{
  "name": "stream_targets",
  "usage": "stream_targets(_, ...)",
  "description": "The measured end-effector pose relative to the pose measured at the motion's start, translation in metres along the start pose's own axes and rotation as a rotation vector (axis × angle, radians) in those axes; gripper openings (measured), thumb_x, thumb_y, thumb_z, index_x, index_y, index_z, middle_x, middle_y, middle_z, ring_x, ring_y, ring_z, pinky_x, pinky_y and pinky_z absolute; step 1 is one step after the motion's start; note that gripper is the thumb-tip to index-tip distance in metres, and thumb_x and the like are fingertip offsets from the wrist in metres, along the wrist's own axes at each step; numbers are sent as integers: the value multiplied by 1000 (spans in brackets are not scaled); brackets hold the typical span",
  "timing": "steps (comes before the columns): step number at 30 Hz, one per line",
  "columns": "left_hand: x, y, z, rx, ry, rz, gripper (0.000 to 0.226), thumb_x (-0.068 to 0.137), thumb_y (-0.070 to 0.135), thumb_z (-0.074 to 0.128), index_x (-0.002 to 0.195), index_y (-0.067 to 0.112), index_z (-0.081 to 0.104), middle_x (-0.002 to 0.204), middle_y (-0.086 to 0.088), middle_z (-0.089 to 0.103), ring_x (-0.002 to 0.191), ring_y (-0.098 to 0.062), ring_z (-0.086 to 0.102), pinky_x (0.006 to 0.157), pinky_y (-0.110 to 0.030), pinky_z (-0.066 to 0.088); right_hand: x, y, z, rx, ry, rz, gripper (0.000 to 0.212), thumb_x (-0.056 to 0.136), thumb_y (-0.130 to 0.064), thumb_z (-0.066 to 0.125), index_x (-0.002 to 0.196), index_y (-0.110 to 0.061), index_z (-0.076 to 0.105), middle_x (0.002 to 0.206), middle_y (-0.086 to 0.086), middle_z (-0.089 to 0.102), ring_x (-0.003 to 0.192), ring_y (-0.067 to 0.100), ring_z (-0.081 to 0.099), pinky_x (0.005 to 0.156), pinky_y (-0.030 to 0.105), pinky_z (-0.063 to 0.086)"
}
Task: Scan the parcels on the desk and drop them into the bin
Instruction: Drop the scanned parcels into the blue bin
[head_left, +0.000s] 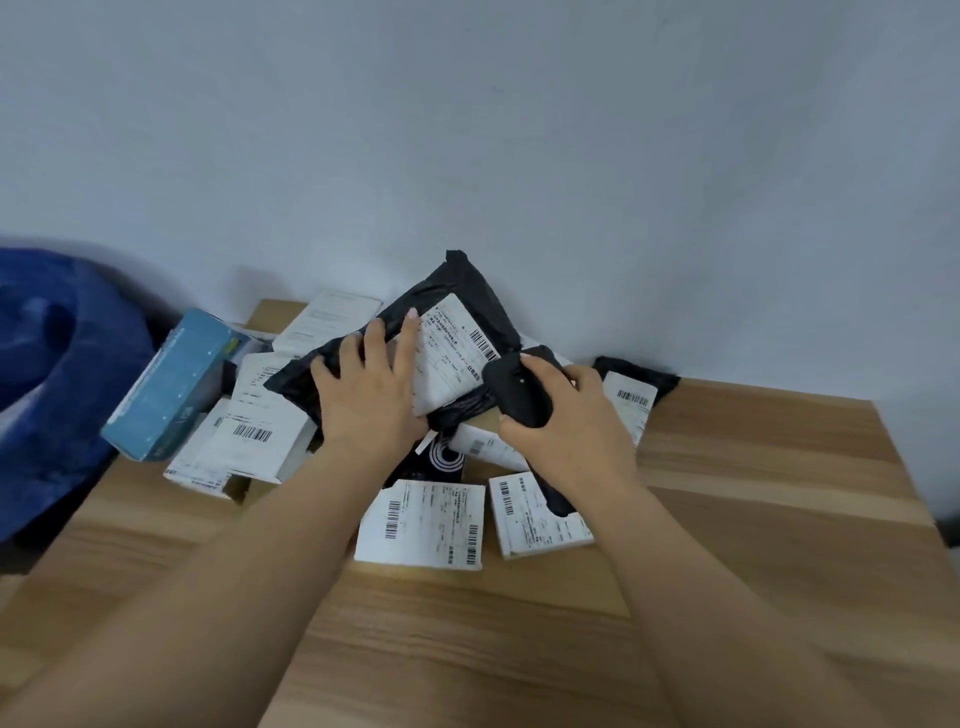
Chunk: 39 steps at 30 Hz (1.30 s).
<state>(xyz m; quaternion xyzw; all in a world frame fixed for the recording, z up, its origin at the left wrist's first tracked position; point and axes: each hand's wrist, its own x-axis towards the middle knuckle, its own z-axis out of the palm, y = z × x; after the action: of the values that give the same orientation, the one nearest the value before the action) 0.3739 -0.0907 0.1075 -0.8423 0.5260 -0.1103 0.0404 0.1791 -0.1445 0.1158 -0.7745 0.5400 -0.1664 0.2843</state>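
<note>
You've got a black poly parcel (462, 306) tilted up, white label facing you, above the pile of labelled parcels (423, 522) on the tabletop (753, 493); blue bin (57, 374) at 9 o'clock.

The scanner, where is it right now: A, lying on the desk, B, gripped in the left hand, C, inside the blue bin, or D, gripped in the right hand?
D: the right hand grips the black scanner beside the black parcel's label.

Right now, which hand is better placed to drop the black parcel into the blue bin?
Left. The left hand already holds the black parcel, and the blue bin stands on its side. The right hand has its grip full with the scanner.
</note>
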Motion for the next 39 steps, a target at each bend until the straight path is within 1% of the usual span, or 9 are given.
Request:
stream_targets(4,-6,-10,-27,116,55,34,124,74,66,66,154,23,-18,156,-11,15,138,-32,27,109,-58,32,-11,-11,-24,-130,-72,-123,72,80,-55,63,146,-49,35,141,-4,40,118,22,53,91,40,52)
stream_targets(8,-14,-16,-48,190,66,12,124,76,69,63,153,23,-21,157,-11,13,138,-32,27,109,-58,32,-24,-17,-46,-217,-113,-201,71,81,-56,61,146,-49,36,139,-3,41,118,23,53,93,39,50)
stream_targets(12,-23,-14,-63,208,76,-34,124,74,68,65,154,22,-18,156,-12,18,137,-32,30,106,-58,35,-33,-19,-62,-255,-131,-248,70,81,-56,61,147,-48,37,136,-2,44,118,25,53,93,39,50)
stream_targets(18,-37,-10,-77,239,36,-86,126,74,68,66,153,20,-20,155,-12,17,137,-33,30,106,-58,35,-43,-21,-80,-283,-122,-298,70,84,-57,61,148,-47,35,130,0,44,109,24,55,86,36,50)
stream_targets(25,-55,-12,-85,259,2,-142,128,74,69,66,153,20,-23,154,-12,16,136,-34,30,106,-59,35,-54,-24,-92,-387,-193,-332,72,82,-57,62,149,-46,36,130,0,44,110,27,56,83,36,50)
stream_targets(28,-65,-19,-84,264,-14,-177,129,74,68,66,152,20,-25,154,-12,16,138,-35,27,105,-58,35,-60,-28,-94,-372,-188,-340,69,81,-53,63,146,-47,39,124,-1,45,105,25,56,78,34,48)
stream_targets(33,-83,-34,-81,265,-30,-234,126,76,65,65,152,20,-25,155,-12,14,137,-34,29,104,-58,36,-74,-37,-92,-336,-210,-361,69,81,-51,64,146,-48,38,128,-1,45,109,28,55,83,36,48)
stream_targets(35,-90,-41,-82,235,-34,-270,126,76,64,65,152,21,-25,156,-12,14,137,-34,28,104,-58,36,-79,-42,-88,-285,-203,-370,68,81,-52,63,144,-49,38,127,-1,46,109,27,56,87,36,49)
stream_targets(39,-105,-62,-86,114,-35,-384,130,72,69,67,152,22,-23,155,-12,15,138,-36,27,104,-59,36,-85,-65,-73,-206,-199,-414,69,81,-52,62,145,-49,36,130,-3,45,109,25,56,83,33,46)
